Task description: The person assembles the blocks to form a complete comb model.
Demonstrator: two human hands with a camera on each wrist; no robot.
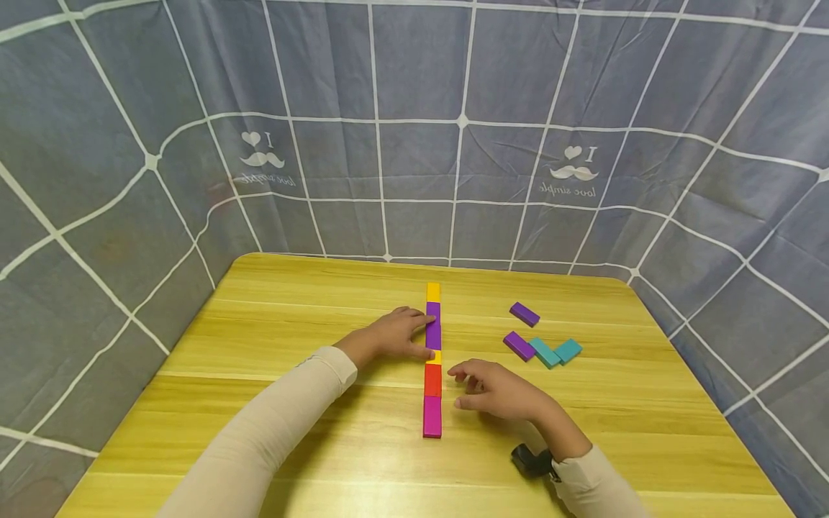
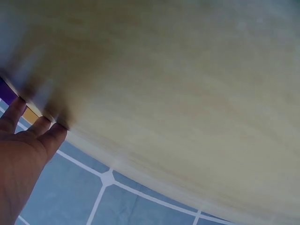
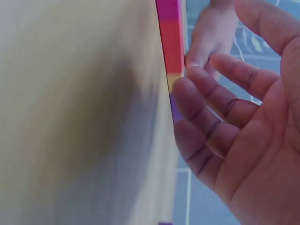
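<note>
A straight row of rectangular blocks runs away from the person: a magenta block point(image 1: 432, 419) nearest, then a red block point(image 1: 432, 380), a yellow block point(image 1: 437, 357), a purple stretch point(image 1: 433, 337) and a yellow block point(image 1: 433, 292) at the far end. From the left side, my left hand point(image 1: 393, 333) rests against the row, index fingertip on the purple and thumb at the nearer yellow block. In the left wrist view its fingers point(image 2: 56, 133) reach to the tabletop. My right hand point(image 1: 500, 391) hovers just right of the red block, fingers loosely bent, holding nothing.
To the right lie two loose purple blocks point(image 1: 524, 314) and two teal blocks point(image 1: 545, 352), some touching at corners. A black device point(image 1: 531, 460) is strapped at the right wrist. A grey curtain point(image 1: 414, 158) with white lines surrounds the wooden table point(image 1: 291, 288).
</note>
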